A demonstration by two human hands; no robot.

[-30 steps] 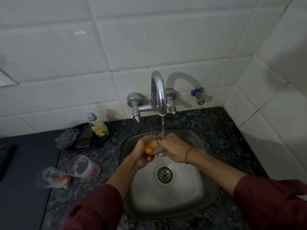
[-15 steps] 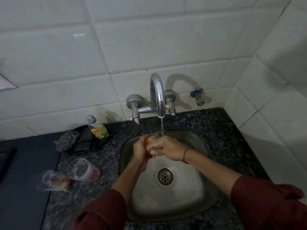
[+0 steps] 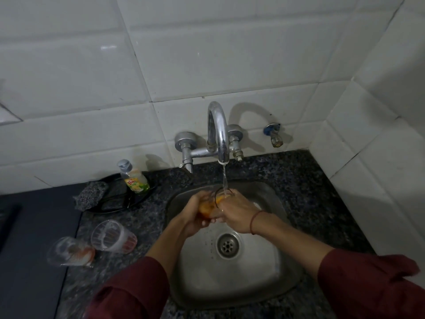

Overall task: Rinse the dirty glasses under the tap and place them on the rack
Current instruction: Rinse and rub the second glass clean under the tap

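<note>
Over the steel sink (image 3: 271, 284) I hold a clear glass with orange residue (image 3: 210, 204) under the running tap (image 3: 218, 132). My left hand (image 3: 195, 212) grips the glass from the left and below. My right hand (image 3: 234, 211) grips it from the right, fingers curled at its rim. The water stream falls onto the glass mouth. Two more dirty glasses lie on their sides on the counter at left: one (image 3: 112, 237) nearer the sink, one (image 3: 69, 252) further left with orange residue.
A dish soap bottle (image 3: 134, 178) stands on a black tray (image 3: 119, 199) with a scouring pad (image 3: 90, 195) behind the glasses. A small wall valve (image 3: 274, 135) sticks out right of the tap. Speckled granite counter (image 3: 310, 194) surrounds the sink; tiled walls close the back and right.
Both hands have turned the glass a little under the stream, and more of its orange side now shows between them. The glasses on the counter have not moved.
</note>
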